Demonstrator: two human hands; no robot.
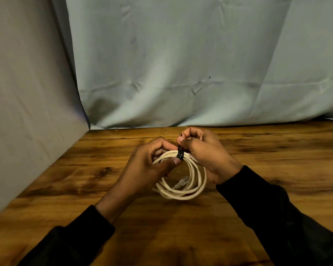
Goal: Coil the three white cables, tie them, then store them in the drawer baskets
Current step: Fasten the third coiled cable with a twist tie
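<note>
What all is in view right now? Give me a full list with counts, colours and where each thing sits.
coiled white cable: one, white, held just above the table's middle between both hands
black tie strap: one, black, wrapped around the coil's top
clear plug connector: one, greyish, lying inside the coil's loop
brown wooden table: one, brown with dark grain, filling the lower half
pale blue cloth backdrop: one, pale blue, hanging behind the table
grey side panel: one, grey, standing along the table's left edge
other cables, drawer baskets: none in view
black sleeves: two, black, entering from the bottom corners
left hand: one, gripping the coil beside the strap
right hand: one, fingers pinching the strap's upper end
</note>
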